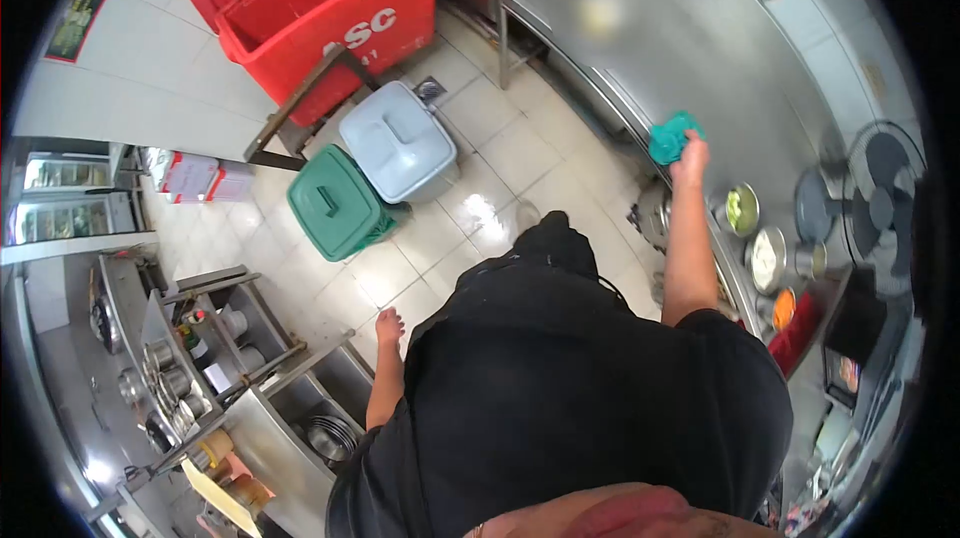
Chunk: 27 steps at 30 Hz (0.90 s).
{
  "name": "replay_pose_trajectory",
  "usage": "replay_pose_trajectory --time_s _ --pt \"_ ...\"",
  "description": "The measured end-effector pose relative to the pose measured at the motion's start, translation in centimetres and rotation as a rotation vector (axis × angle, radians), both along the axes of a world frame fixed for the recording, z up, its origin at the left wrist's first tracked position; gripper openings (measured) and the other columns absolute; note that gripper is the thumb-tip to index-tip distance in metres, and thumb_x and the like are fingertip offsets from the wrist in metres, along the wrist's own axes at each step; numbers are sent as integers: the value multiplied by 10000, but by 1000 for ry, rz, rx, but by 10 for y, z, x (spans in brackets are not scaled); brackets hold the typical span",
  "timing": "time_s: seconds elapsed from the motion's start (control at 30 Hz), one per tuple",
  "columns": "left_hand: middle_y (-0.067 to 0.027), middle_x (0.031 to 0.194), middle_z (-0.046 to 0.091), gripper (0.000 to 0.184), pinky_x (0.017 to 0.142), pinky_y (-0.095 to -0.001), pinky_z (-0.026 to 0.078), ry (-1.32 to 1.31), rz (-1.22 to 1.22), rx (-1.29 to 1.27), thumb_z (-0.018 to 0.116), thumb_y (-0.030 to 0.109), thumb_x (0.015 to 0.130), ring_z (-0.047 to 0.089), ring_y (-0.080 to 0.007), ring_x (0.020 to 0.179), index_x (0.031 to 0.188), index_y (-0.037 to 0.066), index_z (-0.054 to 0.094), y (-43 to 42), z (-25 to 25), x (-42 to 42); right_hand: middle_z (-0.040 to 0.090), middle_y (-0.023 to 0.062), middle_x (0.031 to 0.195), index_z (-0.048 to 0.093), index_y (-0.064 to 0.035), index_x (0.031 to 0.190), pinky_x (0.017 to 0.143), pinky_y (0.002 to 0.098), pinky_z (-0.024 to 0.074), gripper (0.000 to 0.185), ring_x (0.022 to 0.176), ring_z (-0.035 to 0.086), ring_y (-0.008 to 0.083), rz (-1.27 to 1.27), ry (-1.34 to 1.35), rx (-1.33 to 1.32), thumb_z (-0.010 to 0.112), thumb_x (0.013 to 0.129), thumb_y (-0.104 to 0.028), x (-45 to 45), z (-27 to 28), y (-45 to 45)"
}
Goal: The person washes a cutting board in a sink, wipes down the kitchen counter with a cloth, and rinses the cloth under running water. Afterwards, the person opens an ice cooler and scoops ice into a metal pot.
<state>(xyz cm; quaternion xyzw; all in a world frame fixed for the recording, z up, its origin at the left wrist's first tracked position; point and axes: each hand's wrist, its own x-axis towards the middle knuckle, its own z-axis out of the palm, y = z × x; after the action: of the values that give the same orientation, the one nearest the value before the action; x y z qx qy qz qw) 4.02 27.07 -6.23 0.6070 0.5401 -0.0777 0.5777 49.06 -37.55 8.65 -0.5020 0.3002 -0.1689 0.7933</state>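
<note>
A teal cloth (675, 138) lies bunched at the front edge of the steel counter (720, 88). My right hand (691, 160) is closed on it, with the arm stretched forward along the counter. Down at my left side hangs my left hand (390, 324), over the tiled floor, its fingers partly curled and holding nothing that shows. Nearest to my right forearm on the counter are a metal bowl of green pieces (740, 210), a bowl of white food (767, 260) and a bowl of orange food (784, 309).
A red bin (330, 28), a grey lidded bin (398, 143) and a green lidded bin (335, 203) stand on the floor ahead. Steel shelving with pots (175, 383) is at the left. A fan (880, 208) stands at the right.
</note>
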Motion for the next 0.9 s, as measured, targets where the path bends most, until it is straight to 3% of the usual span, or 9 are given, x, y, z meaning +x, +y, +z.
replay_pose_trajectory --time_s 0.07,0.13,0.27,0.4,0.5,0.6,0.7,0.8,0.9 --pt "-22 712 547 204 426 -265 395 9 -136 76 548 280 939 509 -115 537 990 83 555 -9 14 58 649 104 985 626 6 1058 788 412 556 255 875 657 242 -15 -30 -7 588 825 -91 50 0 -7" --pt "-25 712 554 225 440 -257 406 -55 -104 2 558 294 934 519 -106 553 975 73 573 -13 13 109 646 101 996 622 2 1068 780 409 559 269 876 655 235 -28 -105 -65 579 814 -75 79 41 0" --pt "-33 747 601 287 543 -292 477 -143 -250 183 564 311 931 561 -142 611 934 30 622 -36 45 204 653 107 955 612 10 1047 717 375 569 261 817 665 238 6 -277 16 565 792 -21 142 99 36" --pt "-38 742 611 310 607 -309 482 -173 -330 191 566 319 933 571 -154 635 951 16 632 -40 47 255 647 115 979 600 26 1050 713 360 574 248 828 663 235 106 -366 -8 602 813 -47 200 158 91" --pt "-43 716 604 313 610 -305 467 -98 -460 199 572 326 932 560 -136 626 920 17 623 -29 23 263 642 157 1034 567 75 1133 761 403 570 341 901 662 254 115 -354 -86 669 857 -98 252 181 127" --pt "-24 693 571 258 551 -305 444 2 -406 122 572 288 929 523 -130 590 899 33 602 -5 -1 271 645 138 1009 575 70 1094 762 368 556 286 886 656 236 192 -379 -100 656 862 -78 316 185 157" --pt "32 660 493 184 468 -253 374 -68 -147 -69 569 260 923 461 -87 550 914 77 585 10 -10 288 643 121 985 578 69 1066 757 337 540 238 845 648 222 275 -453 -213 625 860 -40 370 196 188" --pt "35 656 486 180 454 -253 358 42 -54 -49 565 259 922 460 -81 547 926 80 582 19 0 319 639 105 945 581 49 1056 741 318 526 214 810 637 202 321 -485 -271 593 853 -19 430 196 216" --pt "20 690 512 200 455 -259 369 8 23 -100 559 275 921 473 -91 549 954 81 588 37 -31 340 650 91 942 598 63 1114 753 292 493 337 829 610 162 369 -422 -485 643 809 -75 474 191 239"
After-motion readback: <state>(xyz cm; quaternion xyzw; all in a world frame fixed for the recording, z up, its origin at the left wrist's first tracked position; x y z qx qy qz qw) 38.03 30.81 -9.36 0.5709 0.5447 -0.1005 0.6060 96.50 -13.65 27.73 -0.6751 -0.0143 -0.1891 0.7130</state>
